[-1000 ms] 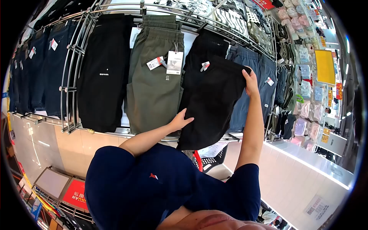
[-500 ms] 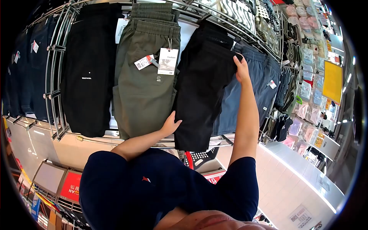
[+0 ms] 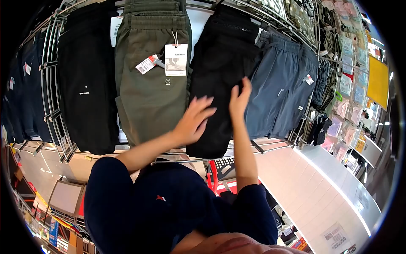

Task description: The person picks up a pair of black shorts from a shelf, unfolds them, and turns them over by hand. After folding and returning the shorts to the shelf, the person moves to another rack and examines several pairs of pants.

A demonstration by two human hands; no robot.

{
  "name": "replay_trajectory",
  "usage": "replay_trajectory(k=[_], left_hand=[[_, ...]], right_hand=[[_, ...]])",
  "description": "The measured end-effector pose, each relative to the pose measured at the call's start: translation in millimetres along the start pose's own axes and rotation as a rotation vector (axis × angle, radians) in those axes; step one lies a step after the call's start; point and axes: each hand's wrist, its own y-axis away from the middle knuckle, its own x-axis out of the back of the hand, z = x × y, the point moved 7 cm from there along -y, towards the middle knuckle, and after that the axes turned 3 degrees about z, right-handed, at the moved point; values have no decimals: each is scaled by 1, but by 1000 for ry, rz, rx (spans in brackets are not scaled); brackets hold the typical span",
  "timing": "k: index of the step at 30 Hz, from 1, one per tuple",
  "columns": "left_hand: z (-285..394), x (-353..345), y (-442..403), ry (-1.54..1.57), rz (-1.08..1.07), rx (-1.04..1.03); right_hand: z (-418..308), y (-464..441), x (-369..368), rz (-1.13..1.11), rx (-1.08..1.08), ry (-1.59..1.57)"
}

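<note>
A pair of black trousers (image 3: 224,61) lies folded lengthwise on a rack of stacked trousers, in front of me in the head view. Over its lower left part, my left hand (image 3: 193,122) is open with fingers spread. My right hand (image 3: 240,99) is at the right edge of the same trousers, fingers stretched out and apart. Whether either palm presses on the cloth, I cannot tell. Olive green trousers (image 3: 148,101) with a white hang tag (image 3: 176,60) lie to the left, and blue-grey trousers (image 3: 275,84) to the right.
Another black pair (image 3: 86,114) lies farther left, beside a metal rack frame (image 3: 50,91) and dark jeans (image 3: 29,97). A metal rail (image 3: 270,148) runs along the rack's front. Below it is a perforated black and red item (image 3: 222,167). Packaged goods (image 3: 347,84) hang at far right.
My right hand has let go of the black trousers' waistband and come down to their right edge. My left hand has moved right and up over the trousers. The view has shifted slightly.
</note>
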Motion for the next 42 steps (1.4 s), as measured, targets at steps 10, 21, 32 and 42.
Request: replay_trajectory(k=[10,21,32,42], left_hand=[[-109,-49,-269,-1091,-55,-115],[-125,-53,-278,-1049,-209,-5],[-139,-58,-279,-1041,-189,-3],[-113,-51,-264,-1196,-116,-43]], right_hand=[[-20,205,-15,-713,-124,605],[-2,209,-12,-916,-139,590],[-19,88,12,-271,119,345],[40,87,42,-110,-138,232]])
